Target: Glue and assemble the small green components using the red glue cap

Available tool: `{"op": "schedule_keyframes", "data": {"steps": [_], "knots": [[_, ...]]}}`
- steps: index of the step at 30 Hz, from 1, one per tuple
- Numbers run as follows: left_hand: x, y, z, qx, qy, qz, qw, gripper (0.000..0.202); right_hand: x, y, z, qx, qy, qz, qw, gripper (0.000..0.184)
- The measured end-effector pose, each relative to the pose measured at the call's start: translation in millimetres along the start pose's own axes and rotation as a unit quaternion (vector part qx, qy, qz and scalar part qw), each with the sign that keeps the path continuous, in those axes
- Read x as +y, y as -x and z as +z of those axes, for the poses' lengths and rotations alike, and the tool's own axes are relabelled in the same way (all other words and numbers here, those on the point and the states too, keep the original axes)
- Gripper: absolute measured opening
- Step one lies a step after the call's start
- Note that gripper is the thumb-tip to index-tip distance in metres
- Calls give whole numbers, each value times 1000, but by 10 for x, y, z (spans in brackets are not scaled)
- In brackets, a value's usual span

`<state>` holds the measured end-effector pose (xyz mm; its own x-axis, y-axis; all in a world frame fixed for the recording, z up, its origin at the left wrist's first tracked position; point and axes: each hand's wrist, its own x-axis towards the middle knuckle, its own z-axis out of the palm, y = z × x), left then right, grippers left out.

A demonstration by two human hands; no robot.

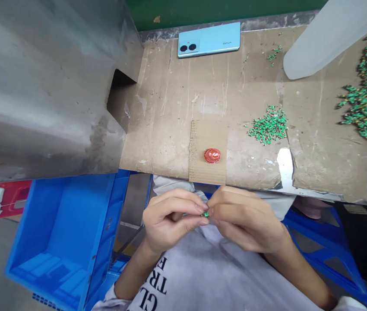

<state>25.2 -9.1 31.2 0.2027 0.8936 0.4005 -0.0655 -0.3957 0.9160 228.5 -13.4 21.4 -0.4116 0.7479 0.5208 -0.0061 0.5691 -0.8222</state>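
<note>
**Green piece** [206,214], between the hands [170,216]: looks like plastic, slight sheen; too small to tell more.
**Loose green pieces** [269,125], ahead of the hands: same slight sheen.
**Red disc** [212,155], just ahead of the hands: glossy, metallic look.
**Tabletop** [167,108], ahead of the hands: matt cardboard, rough, scuffed and stained.
**Phone** [209,39], well ahead of the hands: smooth pale-blue back, glossy black lenses.
**Translucent container** [329,43], ahead and right of the hands: matt white plastic.
**Housing** [47,90], ahead and left of the hands: dull grey sheet metal, smudged.
**Crate** [63,224], left of the hands: smooth blue plastic.
**Shirt** [203,276], beneath the hands: matt grey cloth, black print.
</note>
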Motion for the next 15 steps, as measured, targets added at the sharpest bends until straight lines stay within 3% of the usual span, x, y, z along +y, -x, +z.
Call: {"op": "schedule_keyframes", "data": {"steps": [15], "knots": [[63,-11,22,7,-32,-17,999,17,22,1,-9,13,82,-25,996,21]]}}
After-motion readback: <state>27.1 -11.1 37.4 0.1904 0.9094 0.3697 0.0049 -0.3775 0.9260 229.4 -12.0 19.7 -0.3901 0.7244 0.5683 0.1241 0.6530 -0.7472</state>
